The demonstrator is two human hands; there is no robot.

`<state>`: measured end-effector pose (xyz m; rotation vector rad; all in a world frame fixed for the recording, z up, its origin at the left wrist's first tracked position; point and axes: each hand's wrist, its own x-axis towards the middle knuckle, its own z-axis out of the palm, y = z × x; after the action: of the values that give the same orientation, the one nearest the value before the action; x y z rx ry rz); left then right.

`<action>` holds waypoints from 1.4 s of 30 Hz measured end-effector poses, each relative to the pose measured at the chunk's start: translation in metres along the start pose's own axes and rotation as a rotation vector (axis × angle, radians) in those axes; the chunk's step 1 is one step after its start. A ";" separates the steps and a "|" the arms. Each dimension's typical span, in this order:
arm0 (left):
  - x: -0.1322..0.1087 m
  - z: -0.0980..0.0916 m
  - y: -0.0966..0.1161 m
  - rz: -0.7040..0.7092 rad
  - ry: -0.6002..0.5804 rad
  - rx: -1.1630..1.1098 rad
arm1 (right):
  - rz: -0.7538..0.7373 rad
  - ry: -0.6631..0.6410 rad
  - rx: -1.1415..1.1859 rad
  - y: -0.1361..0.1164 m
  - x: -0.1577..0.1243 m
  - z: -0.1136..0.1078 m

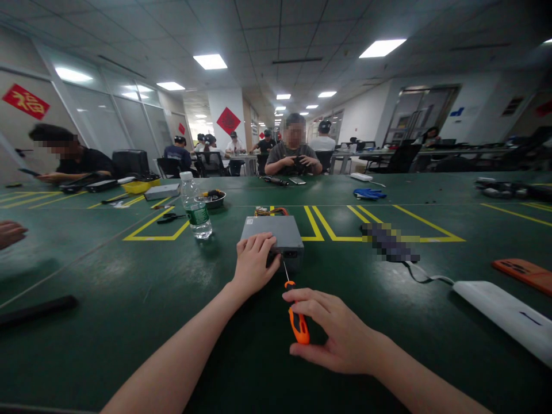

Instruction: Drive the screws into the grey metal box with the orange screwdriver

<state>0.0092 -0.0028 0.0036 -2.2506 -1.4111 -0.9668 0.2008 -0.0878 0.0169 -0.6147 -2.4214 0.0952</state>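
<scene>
A grey computer power supply unit (280, 229) lies on the green table in front of me, its bundled coloured cables (271, 211) at the far side. My left hand (255, 261) grips its near left part, fingers on the top and thumb at the front face. An orange and black screwdriver (298, 322) points away from me, its thin shaft reaching the front face beside the socket. The fingers of my right hand (332, 325) rest along its handle, with the thumb near the handle's rear end. Whether the tip sits in a screw is too small to tell.
Left of the unit stands a water bottle (196, 207), with a bowl of tools (214, 199) behind it. To the right are blue gloves (369, 194), a white power strip (504, 313) with a cable, and an orange phone (524, 274). People sit across and at the left.
</scene>
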 end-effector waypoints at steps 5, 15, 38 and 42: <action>0.000 0.001 0.000 -0.009 0.008 -0.006 | -0.035 -0.056 -0.108 -0.002 0.002 0.001; 0.000 0.000 0.000 0.002 0.004 -0.007 | 0.030 0.022 0.033 0.005 -0.003 0.001; 0.001 -0.001 0.003 -0.013 0.007 -0.007 | -0.195 0.178 -0.383 0.009 0.002 0.003; 0.001 -0.001 0.002 -0.011 0.006 -0.012 | -0.203 0.152 -0.456 0.008 0.000 0.006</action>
<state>0.0110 -0.0039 0.0053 -2.2490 -1.4200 -0.9866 0.2003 -0.0807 0.0102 -0.5426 -2.3494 -0.5807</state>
